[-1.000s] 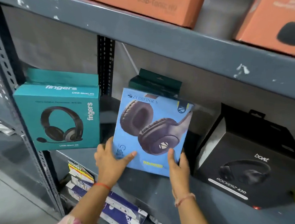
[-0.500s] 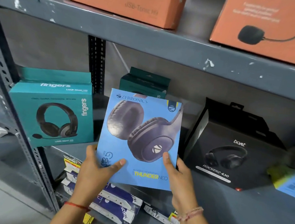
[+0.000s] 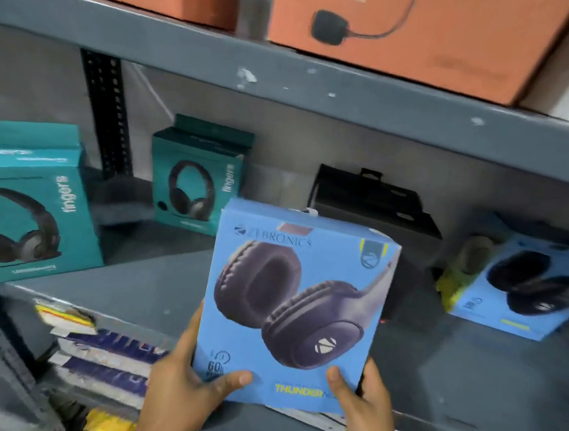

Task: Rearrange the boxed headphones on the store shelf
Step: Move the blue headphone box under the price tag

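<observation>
A blue Zebronics headphone box (image 3: 297, 306) is held upright in front of the grey shelf (image 3: 153, 286), clear of its surface. My left hand (image 3: 185, 392) grips its lower left corner and my right hand (image 3: 368, 406) grips its lower right corner. On the shelf stand a teal Fingers box (image 3: 26, 203) at the left and a smaller-looking teal Fingers box (image 3: 197, 176) further back. A black box (image 3: 376, 206) sits behind the held box, mostly hidden. A second blue Zebronics box (image 3: 524, 288) leans at the right.
Orange headset boxes (image 3: 412, 30) fill the upper shelf (image 3: 287, 85). A black perforated upright (image 3: 109, 114) stands at the back left. Flat purple-and-white packs (image 3: 105, 361) and yellow items lie on the lower level under the shelf's front edge.
Both hands have pulled the blue box out from the shelf and carried it right and toward me. The rear teal box is uncovered, and the second blue box has come into view.
</observation>
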### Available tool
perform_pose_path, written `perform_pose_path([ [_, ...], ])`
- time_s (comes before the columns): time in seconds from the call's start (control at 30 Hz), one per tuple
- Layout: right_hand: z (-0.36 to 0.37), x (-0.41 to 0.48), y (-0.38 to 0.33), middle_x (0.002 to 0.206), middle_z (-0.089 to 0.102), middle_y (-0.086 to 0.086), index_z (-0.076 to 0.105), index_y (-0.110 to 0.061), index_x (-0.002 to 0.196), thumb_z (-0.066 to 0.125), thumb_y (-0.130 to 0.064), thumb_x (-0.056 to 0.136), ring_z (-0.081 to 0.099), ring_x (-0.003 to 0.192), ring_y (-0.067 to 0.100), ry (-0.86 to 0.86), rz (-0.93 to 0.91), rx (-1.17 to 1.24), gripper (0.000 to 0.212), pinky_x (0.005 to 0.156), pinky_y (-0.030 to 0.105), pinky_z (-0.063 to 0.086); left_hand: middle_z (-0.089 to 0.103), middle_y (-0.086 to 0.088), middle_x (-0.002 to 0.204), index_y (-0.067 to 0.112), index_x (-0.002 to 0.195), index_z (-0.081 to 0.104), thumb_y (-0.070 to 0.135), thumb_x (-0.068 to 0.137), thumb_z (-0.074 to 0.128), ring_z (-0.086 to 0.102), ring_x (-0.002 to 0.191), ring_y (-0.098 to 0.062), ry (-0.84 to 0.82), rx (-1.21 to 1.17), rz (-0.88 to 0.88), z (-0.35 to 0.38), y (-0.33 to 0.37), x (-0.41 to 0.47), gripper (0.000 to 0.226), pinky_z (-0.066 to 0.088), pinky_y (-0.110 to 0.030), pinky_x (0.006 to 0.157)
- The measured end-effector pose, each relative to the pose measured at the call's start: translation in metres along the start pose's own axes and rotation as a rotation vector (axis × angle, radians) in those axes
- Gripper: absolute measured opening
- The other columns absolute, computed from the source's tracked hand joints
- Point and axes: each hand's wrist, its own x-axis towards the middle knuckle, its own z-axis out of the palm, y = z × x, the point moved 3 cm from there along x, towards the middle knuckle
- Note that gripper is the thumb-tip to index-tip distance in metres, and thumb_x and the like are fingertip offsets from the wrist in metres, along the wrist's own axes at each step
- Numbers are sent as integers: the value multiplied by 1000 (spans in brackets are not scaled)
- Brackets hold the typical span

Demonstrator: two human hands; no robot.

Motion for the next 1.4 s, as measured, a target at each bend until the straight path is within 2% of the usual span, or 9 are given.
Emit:
perform_pose_path([
  [0.13, -89, 4, -1, 74, 74, -20, 60, -17, 100, 74, -15, 71, 63, 69, -6, 116, -51, -8, 32, 62, 8, 49, 54, 54, 66, 39, 132, 37, 15, 50, 88, 52, 70, 29, -184, -11, 75, 87, 20, -6, 99, 39, 4, 56],
  [0.23, -161, 12, -6, 66, 72, -22, 60, -17, 93, 72, -10, 72, 61, 64, -3, 242, -62, -64, 25, 58, 8, 49, 57, 52, 70, 38, 130, 36, 9, 55, 85, 54, 74, 27, -307, -73, 117, 158, 35, -7, 93, 42, 3, 60],
  [0.37, -253, 22, -10, 74, 74, -20, 62, -18, 98, 77, -52, 53, 63, 68, -5, 313, -56, -136, 59, 62, 13, 52, 56, 54, 78, 24, 137, 35, 4, 60, 81, 53, 83, 28, -445, -171, 106, 258, 44, -15, 91, 42, 2, 67],
  [0.5, -321, 42, -15, 75, 74, -13, 62, -25, 87, 83, -52, 46, 61, 66, -5, 347, -38, -210, 53, 59, 6, 48, 45, 63, 88, 33, 138, 17, 5, 70, 74, 44, 89, 34, -537, -187, 127, 337, 58, -23, 93, 38, 5, 70],
  [0.63, -375, 74, 0, 72, 72, -21, 60, -29, 85, 70, -5, 75, 59, 80, 10, 415, -8, -272, 28, 63, 7, 47, 41, 39, 118, 41, 132, -5, 1, 80, 60, 45, 97, 23, -575, -67, 136, 392, 68, -18, 92, 31, 9, 78],
  [0.73, -388, 93, 5, 80, 70, -16, 59, -25, 93, 69, -10, 77, 58, 90, 19, 451, 26, -265, 24, 76, 29, 44, 47, 20, 120, 35, 135, -9, 3, 83, 57, 47, 108, -2, -544, 7, 109, 416, 69, -7, 90, 28, -1, 83],
  [0.93, -394, 119, 20, 117, 63, 15, 50, -15, 120, 66, -31, 80, 56, 109, 34, 543, 116, -428, 46, 94, 45, 44, 57, -11, 129, 32, 143, -5, 22, 90, 50, 54, 114, -33, -498, 253, 141, 440, 62, 6, 77, 42, -32, 95],
  [1.1, -393, 121, 22, 119, 61, 20, 45, -13, 128, 62, -36, 81, 52, 113, 38, 556, 143, -539, 55, 97, 49, 42, 25, -12, 151, 12, 144, -5, 33, 95, 33, 16, 142, -22, -408, 662, 272, 447, 52, 9, 65, -1, -39, 118],
  [1.4, -394, 121, 19, 115, 59, 25, 42, -3, 116, 60, -32, 83, 52, 108, 41, 604, 155, -630, 48, 88, 43, 42, 25, -11, 149, 16, 144, -3, 34, 94, 34, 27, 137, -28, -381, 650, 295, 452, 46, 10, 65, 2, -37, 117],
])
